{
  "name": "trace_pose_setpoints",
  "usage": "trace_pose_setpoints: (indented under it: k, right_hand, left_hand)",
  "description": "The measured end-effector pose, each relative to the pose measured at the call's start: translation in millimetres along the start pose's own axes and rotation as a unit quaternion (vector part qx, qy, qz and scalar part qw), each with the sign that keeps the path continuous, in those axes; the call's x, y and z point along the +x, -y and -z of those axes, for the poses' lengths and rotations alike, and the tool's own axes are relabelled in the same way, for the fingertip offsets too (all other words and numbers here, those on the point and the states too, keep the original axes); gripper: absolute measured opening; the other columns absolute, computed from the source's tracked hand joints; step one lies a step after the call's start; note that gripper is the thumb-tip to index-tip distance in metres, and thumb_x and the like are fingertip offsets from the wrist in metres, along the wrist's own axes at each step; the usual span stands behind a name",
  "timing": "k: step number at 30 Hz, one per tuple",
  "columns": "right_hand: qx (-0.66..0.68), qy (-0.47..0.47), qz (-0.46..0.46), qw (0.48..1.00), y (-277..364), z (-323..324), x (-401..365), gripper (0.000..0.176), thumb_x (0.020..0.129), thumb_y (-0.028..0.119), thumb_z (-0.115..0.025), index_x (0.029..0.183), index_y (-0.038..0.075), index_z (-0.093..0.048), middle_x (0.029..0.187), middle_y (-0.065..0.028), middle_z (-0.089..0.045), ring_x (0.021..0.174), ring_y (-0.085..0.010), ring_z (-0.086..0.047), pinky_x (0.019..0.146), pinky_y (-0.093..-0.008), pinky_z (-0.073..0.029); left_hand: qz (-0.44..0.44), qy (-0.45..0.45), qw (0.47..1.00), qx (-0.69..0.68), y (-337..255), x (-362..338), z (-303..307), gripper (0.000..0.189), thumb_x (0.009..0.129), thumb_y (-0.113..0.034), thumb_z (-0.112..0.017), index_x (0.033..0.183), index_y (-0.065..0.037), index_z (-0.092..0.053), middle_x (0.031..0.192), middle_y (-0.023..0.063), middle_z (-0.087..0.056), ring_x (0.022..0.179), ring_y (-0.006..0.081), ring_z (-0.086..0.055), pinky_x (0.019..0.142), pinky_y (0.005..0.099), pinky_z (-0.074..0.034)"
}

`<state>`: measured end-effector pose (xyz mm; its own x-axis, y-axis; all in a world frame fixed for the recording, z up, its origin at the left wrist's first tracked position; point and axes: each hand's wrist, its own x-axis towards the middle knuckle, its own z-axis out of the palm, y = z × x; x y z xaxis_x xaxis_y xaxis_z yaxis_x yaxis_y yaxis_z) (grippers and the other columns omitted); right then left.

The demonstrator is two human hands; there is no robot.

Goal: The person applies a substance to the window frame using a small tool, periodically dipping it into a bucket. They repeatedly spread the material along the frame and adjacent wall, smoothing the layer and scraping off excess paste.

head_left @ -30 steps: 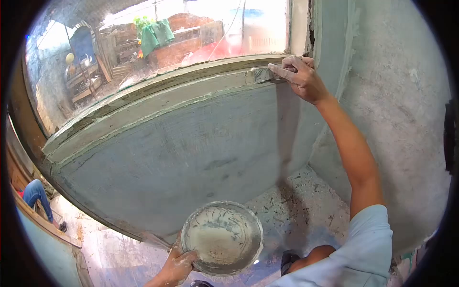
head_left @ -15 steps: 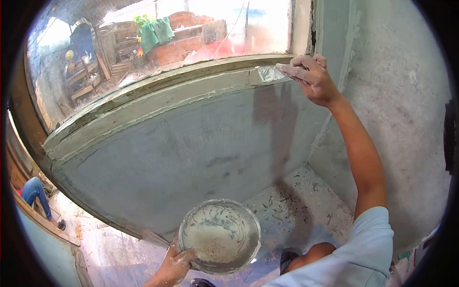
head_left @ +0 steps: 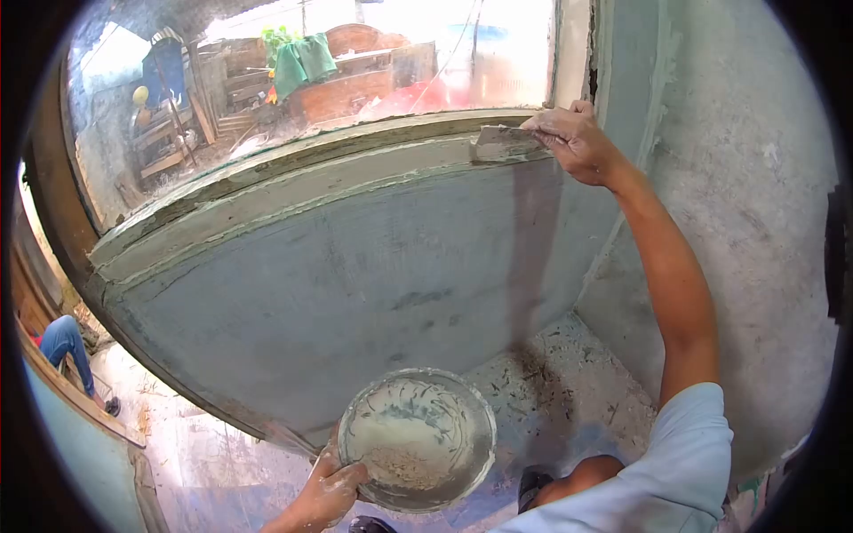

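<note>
My right hand, coated in pale paste, grips a flat metal scraper whose blade lies against the ledge below the window. Low in the view, my left hand holds a round metal bowl by its left rim, thumb over the edge. Pale paste smears the inside of the bowl, with a rougher lump toward the bottom. A smoother strip of pale paste runs along the ledge, left of the blade.
Behind the window pane stand wooden furniture and a green cloth. A grey wall rises on the right. Debris is scattered over the floor. At the far left shows a seated person's leg in blue trousers.
The scraper blade has tilted and now looks darker, no longer reflecting bright light. My right hand has turned slightly. The camera view has shifted a little.
</note>
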<state>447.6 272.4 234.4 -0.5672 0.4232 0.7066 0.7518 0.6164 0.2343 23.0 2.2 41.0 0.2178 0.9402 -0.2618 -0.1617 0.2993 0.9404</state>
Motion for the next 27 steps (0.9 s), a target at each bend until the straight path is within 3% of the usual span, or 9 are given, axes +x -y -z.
trace_pose_setpoints:
  k: [3, 13, 16, 21, 27]
  right_hand:
    - [-0.034, 0.059, -0.044, 0.997, 2, 11, 5, 0.024, 0.101, 0.018, -0.06, 0.12, 0.016, -0.075, 0.118, -0.0029, -0.076, 0.103, -0.0186, -0.066, 0.099, -0.0345, -0.033]
    - [-0.063, 0.031, -0.045, 0.997, -5, -3, 6, 0.027, 0.102, 0.021, -0.059, 0.123, 0.015, -0.075, 0.125, -0.0038, -0.074, 0.107, -0.0205, -0.065, 0.101, -0.0357, -0.034]
    - [-0.04, 0.003, -0.041, 0.998, 4, -5, 2, 0.027, 0.101, 0.017, -0.062, 0.124, 0.019, -0.076, 0.119, -0.0009, -0.074, 0.104, -0.0191, -0.064, 0.099, -0.036, -0.034]
    - [-0.087, -0.048, 0.039, 0.994, 20, -4, -7, 0.037, 0.095, 0.007, -0.066, 0.122, 0.029, -0.077, 0.093, 0.0045, -0.066, 0.091, -0.0152, -0.062, 0.094, -0.035, -0.034]
    - [-0.195, -0.067, 0.043, 0.977, 24, -2, -14, 0.042, 0.092, 0.005, -0.066, 0.124, 0.031, -0.076, 0.091, 0.0039, -0.063, 0.087, -0.0141, -0.062, 0.092, -0.0349, -0.036]
  left_hand:
    - [-0.003, -0.004, 1.0, -0.001, 4, -6, 7, 0.08, 0.077, 0.01, -0.047, 0.155, -0.001, -0.034, 0.141, 0.0167, -0.058, 0.127, 0.0284, -0.061, 0.104, 0.0392, -0.052]
    - [-0.006, -0.007, 1.0, -0.003, -5, 0, 0, 0.08, 0.077, 0.01, -0.047, 0.155, -0.002, -0.033, 0.142, 0.0165, -0.057, 0.128, 0.0281, -0.06, 0.105, 0.039, -0.051]
    - [-0.006, -0.007, 1.0, -0.002, -6, 1, 0, 0.08, 0.077, 0.01, -0.047, 0.156, -0.002, -0.033, 0.142, 0.0165, -0.057, 0.128, 0.028, -0.06, 0.106, 0.039, -0.051]
    - [-0.01, -0.006, 1.0, -0.003, -7, 1, -3, 0.081, 0.077, 0.01, -0.047, 0.156, -0.002, -0.033, 0.142, 0.0164, -0.057, 0.128, 0.0279, -0.059, 0.106, 0.0389, -0.05]
    - [-0.005, 0.003, 1.0, 0.001, -7, 2, -3, 0.081, 0.077, 0.01, -0.047, 0.156, -0.002, -0.033, 0.142, 0.0163, -0.057, 0.129, 0.0277, -0.059, 0.107, 0.0388, -0.05]
